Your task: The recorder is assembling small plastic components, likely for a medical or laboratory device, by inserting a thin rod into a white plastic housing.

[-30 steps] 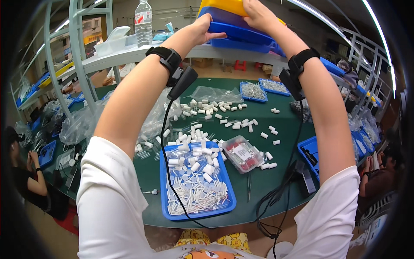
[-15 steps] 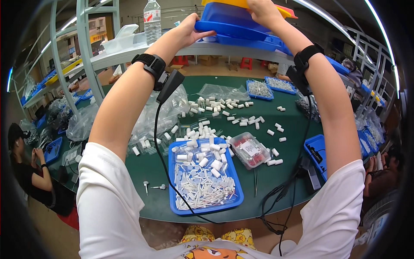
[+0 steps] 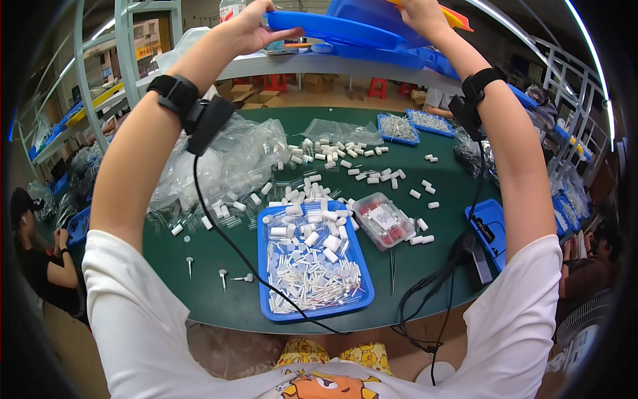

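Both my arms reach up to the shelf above the table. My left hand [image 3: 251, 30] grips the left end of a shallow blue plastic tray [image 3: 335, 30], fingers at its rim and thumb along its underside. My right hand [image 3: 425, 18] is closed on the edge of a deeper blue tray [image 3: 372, 14], with a yellow-orange tray [image 3: 457, 18] against it; its fingertips are partly hidden. Below, a blue tray [image 3: 266, 307] on the green table holds small white cylinders, clear tubes and many thin white sticks. A clear box [image 3: 383, 223] of red and white pieces stands beside it.
The shelf [image 3: 319, 64] spans the table's far side. Clear plastic bags [image 3: 219, 163] and loose white cylinders [image 3: 342, 149] lie on the table. Tweezers [image 3: 393, 271] are near the front edge. Black cables [image 3: 425, 302] hang at the right. Co-workers [image 3: 50, 259] sit at both sides.
My left hand has moved left, drawing the shallow blue tray partly away from the others. My right hand has shifted slightly right with the deeper tray and the yellow-orange one.
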Demonstrator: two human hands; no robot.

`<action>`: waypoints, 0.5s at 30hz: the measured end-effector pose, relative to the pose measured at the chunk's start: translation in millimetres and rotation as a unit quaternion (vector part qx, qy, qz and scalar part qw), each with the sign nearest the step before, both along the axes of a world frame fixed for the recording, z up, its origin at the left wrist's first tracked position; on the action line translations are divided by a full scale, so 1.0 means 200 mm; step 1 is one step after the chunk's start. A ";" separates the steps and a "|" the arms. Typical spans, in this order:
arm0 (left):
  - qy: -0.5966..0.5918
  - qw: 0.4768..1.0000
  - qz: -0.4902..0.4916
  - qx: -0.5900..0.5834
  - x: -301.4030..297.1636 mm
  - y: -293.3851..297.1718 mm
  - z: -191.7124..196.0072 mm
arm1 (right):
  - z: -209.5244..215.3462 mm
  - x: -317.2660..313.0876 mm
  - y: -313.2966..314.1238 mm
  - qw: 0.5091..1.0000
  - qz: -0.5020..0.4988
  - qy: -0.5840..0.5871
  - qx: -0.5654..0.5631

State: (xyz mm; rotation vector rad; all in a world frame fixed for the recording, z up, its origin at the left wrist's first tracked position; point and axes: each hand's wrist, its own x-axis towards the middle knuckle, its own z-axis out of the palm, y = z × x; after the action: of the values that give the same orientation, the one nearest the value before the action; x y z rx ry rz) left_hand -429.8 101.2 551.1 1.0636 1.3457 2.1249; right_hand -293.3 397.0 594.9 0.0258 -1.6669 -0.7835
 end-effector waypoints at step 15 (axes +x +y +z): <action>0.022 0.999 -0.013 -0.027 0.37 -0.61 0.01 | -0.23 -0.22 0.12 0.999 -0.007 -0.042 -0.008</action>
State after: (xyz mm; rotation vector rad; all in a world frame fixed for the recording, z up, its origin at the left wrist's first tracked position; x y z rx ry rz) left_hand -355.7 -21.2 553.2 1.1054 1.3937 2.0462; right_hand -337.4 420.2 548.8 0.0368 -1.7546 -0.7887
